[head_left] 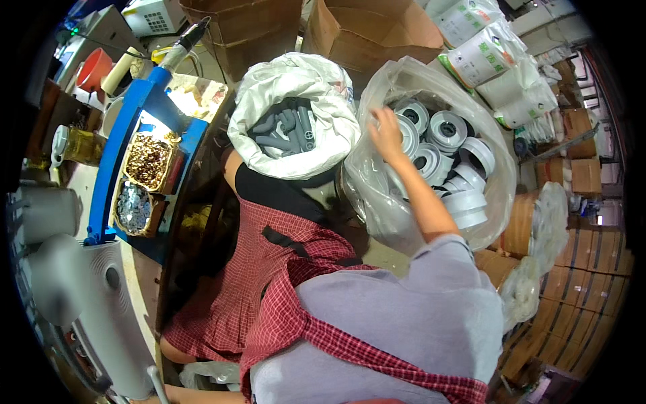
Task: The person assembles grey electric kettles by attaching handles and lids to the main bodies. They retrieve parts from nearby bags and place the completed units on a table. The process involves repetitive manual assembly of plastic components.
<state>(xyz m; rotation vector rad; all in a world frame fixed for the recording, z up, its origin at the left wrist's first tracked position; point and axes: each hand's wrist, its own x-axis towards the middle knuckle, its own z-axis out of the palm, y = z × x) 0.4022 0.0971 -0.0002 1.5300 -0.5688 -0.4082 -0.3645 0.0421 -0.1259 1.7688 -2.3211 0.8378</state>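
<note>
My right hand (386, 137) reaches into a clear plastic bag (377, 192) on the right, its fingers apart beside a grey round plastic part (408, 137). Nothing shows in its grip; whether it touches that part I cannot tell. Several more such round parts, some with dark centres, fill the bag. My left forearm (195, 396) runs along the lower edge toward a long pale grey housing (114, 303) at lower left. The fingers of my left hand are cut off by the picture's edge and hidden there.
A white woven sack (256, 87) holds dark grey curved plastic parts (286, 128). On the left bench stands a blue metal frame (120, 148) beside trays of brass-coloured (146, 161) and silver small hardware (132, 206). Open cardboard boxes (370, 34) stand behind; stacked cartons (572, 296) line the right.
</note>
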